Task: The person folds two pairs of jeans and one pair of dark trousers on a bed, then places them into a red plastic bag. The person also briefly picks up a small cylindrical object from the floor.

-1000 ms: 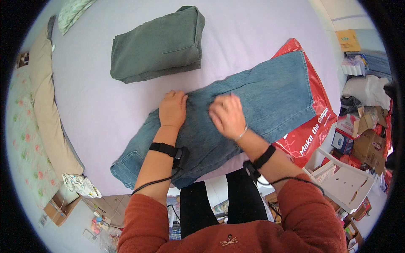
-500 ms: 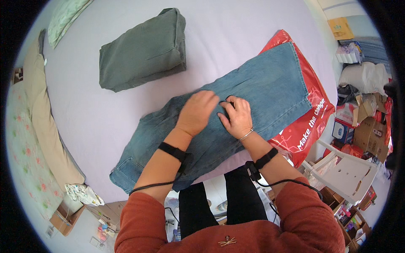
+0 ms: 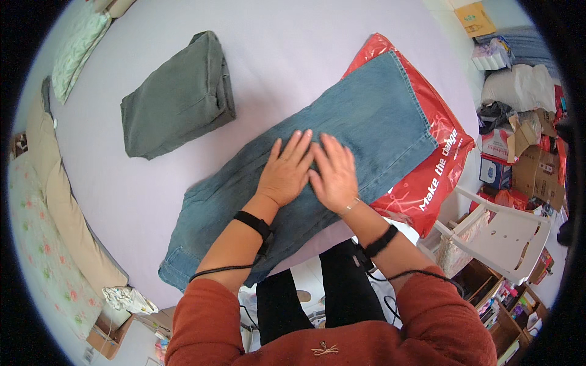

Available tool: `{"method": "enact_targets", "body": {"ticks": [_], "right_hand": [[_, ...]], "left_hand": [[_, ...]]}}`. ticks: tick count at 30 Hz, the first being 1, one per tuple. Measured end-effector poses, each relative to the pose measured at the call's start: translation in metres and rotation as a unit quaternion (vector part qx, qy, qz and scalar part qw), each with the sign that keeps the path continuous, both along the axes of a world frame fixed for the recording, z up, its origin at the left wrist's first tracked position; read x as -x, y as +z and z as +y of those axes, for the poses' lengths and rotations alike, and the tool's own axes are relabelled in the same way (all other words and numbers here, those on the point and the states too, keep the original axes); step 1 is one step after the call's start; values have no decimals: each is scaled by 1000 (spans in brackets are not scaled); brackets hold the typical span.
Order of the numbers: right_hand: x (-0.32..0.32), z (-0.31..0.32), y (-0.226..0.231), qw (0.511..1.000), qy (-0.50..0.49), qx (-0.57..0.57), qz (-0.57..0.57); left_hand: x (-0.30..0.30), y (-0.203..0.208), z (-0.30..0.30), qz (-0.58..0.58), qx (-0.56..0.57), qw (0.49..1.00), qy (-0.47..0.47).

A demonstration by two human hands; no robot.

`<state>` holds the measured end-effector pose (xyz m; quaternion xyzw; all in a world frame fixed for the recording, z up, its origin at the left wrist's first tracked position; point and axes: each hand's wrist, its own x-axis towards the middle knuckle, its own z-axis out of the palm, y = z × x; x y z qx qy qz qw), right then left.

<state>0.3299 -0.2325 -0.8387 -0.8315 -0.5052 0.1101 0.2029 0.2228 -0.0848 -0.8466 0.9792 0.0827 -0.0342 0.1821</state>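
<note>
A pair of blue jeans (image 3: 366, 110) lies folded lengthwise across the bed, with the leg end at the upper right and the waist end at the lower left. Both of my hands rest flat on the middle of the denim, side by side. My left hand (image 3: 285, 171) has its fingers stretched out and a little apart. Close beside it, my right hand (image 3: 334, 174) also lies with fingers extended, palm down. Neither holds anything. Under the leg end is a red plastic bag (image 3: 448, 161) with white print, partly covered by the jeans.
A folded dark grey-green garment (image 3: 177, 100) lies on the pale lilac bedsheet (image 3: 274, 55) at the upper left. A white chair (image 3: 506, 244) stands off the bed's right side. Beyond it are piled cardboard boxes (image 3: 537, 174) and bags. A beige roll of bedding (image 3: 76, 207) edges the left.
My hands have gone from curled fingers to lying flat on the jeans. The view has shifted, so the grey-green garment sits farther left and lower.
</note>
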Motion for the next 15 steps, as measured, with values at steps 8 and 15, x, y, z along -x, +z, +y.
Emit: {"method": "enact_targets", "body": {"ticks": [8, 15], "right_hand": [[-95, -18, -42, 982, -108, 89, -123], [-136, -48, -49, 964, -204, 115, -129]], "left_hand": [[10, -26, 34, 45, -37, 978, 199], [15, -31, 41, 57, -62, 966, 246]]}}
